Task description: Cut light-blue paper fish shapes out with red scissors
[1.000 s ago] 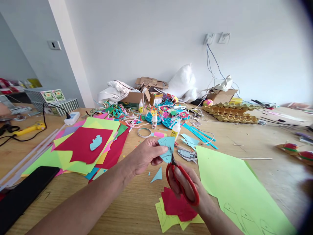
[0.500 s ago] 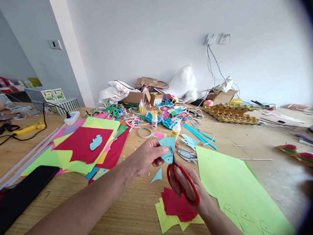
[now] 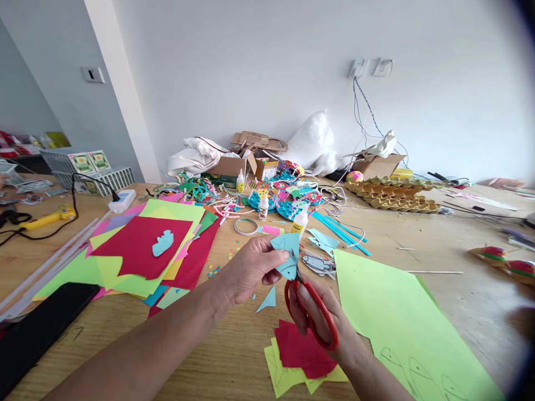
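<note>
Pinched between the thumb and fingers of my left hand [image 3: 261, 264] is a light blue paper piece [image 3: 287, 248] with a fish drawn on it. My right hand [image 3: 317, 314] grips red-handled scissors [image 3: 324, 328], whose blades meet the right edge of the blue piece. Below the hands lie red paper pieces [image 3: 298, 351] on yellow-green ones [image 3: 280, 370]. A blue paper scrap [image 3: 267, 301] rests on the table under my left hand. Right of my hands is a large light green sheet [image 3: 393, 301] with fish outlines near its lower edge.
Stacked coloured paper [image 3: 146, 239] and a black phone-like object [image 3: 45, 334] lie at left. Glue bottles [image 3: 299, 220], a tape roll [image 3: 246, 225] and decorated pieces [image 3: 288, 195] stand or lie behind my hands. Egg trays [image 3: 393, 195] are at back right.
The two hands, the blue paper and the scissors hold almost the same pose. The scissor handles look slightly closer together, and the whole view has shifted a little.
</note>
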Demonstrator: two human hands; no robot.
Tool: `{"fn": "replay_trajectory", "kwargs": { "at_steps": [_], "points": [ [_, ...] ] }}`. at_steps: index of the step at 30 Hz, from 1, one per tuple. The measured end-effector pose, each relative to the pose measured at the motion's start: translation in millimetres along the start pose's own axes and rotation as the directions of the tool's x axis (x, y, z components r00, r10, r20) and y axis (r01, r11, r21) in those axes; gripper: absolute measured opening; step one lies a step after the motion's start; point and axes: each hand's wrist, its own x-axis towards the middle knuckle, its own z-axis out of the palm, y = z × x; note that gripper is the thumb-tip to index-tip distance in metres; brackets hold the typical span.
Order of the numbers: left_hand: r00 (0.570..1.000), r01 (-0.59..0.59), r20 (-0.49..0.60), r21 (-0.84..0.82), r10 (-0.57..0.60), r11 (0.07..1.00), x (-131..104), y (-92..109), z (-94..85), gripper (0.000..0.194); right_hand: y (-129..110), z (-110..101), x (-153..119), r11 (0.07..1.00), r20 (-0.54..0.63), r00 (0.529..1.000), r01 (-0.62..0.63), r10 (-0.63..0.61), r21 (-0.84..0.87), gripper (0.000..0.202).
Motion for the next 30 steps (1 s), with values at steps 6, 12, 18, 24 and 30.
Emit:
{"fn": "replay_trajectory", "kwargs": {
  "at_steps": [6,12,18,24,30],
  "points": [
    [1.000,-0.010,0.002,0.027,0.010,1.000,0,-1,1.2,0.019,-3,0,-1,1.000,-0.015,1.000,-0.015,0.015,-0.015,0.045],
    [1.000,-0.007,0.013,0.047,0.007,0.999,0,0,-0.2,0.020,5,-1,0,1.000,-0.021,1.000,-0.023,0.023,-0.004,0.045],
    [1.000,0.002,0.011,0.064,-0.003,0.998,-1,1,-1.7,0.021,6,0,0,1.000,-0.018,1.000,-0.023,0.024,0.009,0.045],
    [0.999,0.031,0.006,0.095,-0.032,0.995,0,5,-4.0,0.016,1,1,0,0.999,-0.002,0.999,-0.049,0.049,0.024,0.045],
    [0.998,0.052,0.029,0.099,-0.055,0.994,-2,10,-5.1,0.015,-1,2,-1,0.999,0.001,0.999,-0.047,0.047,0.012,0.046]
  ]
}}
